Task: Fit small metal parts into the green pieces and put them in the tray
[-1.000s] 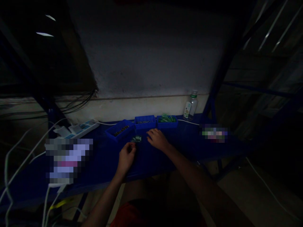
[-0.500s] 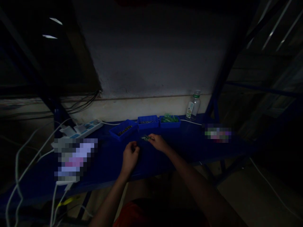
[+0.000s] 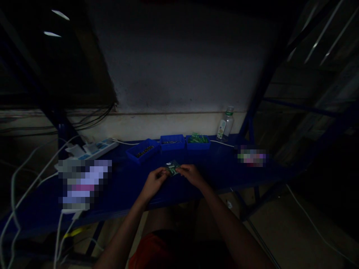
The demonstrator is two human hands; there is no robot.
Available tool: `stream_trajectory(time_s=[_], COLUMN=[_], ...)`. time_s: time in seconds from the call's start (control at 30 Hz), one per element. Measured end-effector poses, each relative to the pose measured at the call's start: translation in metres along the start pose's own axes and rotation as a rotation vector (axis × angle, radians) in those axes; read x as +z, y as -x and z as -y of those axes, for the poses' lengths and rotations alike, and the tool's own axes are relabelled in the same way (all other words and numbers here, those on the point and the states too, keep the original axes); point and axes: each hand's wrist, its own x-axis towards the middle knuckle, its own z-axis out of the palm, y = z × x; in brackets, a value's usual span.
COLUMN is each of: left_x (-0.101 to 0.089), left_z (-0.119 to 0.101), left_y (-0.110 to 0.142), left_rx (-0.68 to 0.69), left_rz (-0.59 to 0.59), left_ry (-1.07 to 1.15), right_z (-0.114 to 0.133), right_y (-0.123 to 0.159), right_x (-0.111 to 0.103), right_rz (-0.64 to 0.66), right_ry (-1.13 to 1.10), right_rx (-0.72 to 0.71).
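Observation:
The scene is very dark. Both hands meet over the dark blue table (image 3: 126, 194) on a small green circuit board (image 3: 172, 167). My left hand (image 3: 153, 182) pinches its left end and my right hand (image 3: 190, 174) grips its right end, holding it a little above the table. Behind them stand three blue trays in a row: the left tray (image 3: 142, 151) with dark small parts, the middle tray (image 3: 172, 142), and the right tray (image 3: 198, 141) with green pieces.
A clear plastic bottle (image 3: 226, 125) stands at the back right by the wall. A white power strip (image 3: 95, 147) with white cables lies at the back left. Blue shelf posts rise on both sides.
My right hand lifted the green board from the table near the trays and drew it toward me. My left hand rose and took hold of its other end.

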Motion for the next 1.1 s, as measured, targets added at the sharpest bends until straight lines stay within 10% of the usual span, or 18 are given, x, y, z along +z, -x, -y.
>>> stream_trajectory(time_s=[1.1], left_x=[0.0059], left_z=[-0.0016], left_y=[-0.0004], left_rx=[0.038], left_rz=[0.032], left_ry=[0.005], right_z=[-0.0052], right_y=[0.0028], right_x=[0.0042], right_rz=[0.021], right_ry=[-0.113], right_rx=[0.012])
